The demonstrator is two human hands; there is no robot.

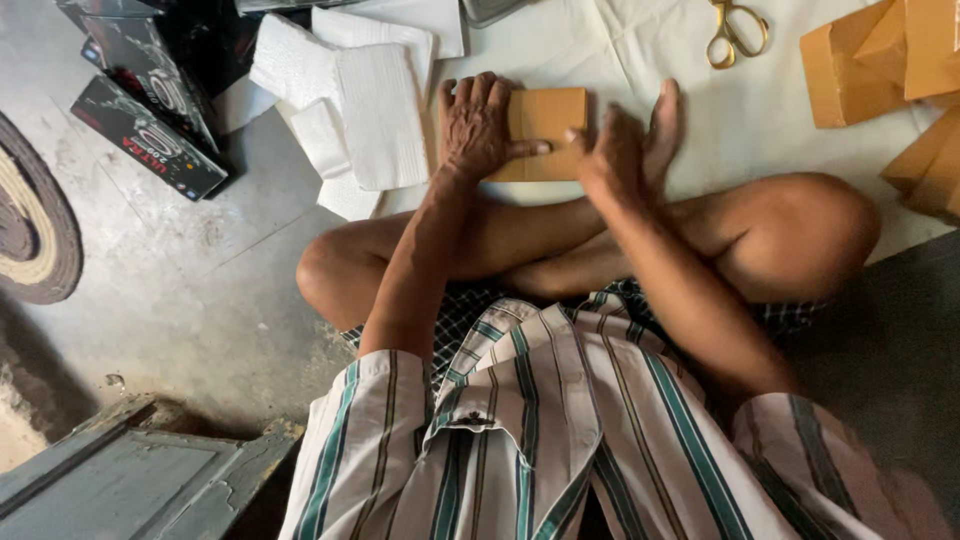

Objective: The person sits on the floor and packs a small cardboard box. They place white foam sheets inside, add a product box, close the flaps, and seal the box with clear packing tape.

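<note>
Cardboard piece (548, 125) under left hand (478, 128)

left hand (478, 128) flat on brown card (547, 128) | right hand (618, 148) at its edge | white cloth (700, 120)

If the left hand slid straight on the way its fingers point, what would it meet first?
The left hand lies flat on the brown cardboard piece, fingers pointing away from the body. Straight on it would cross bare white cloth, then probably reach the grey metal object at the picture's edge.
</note>
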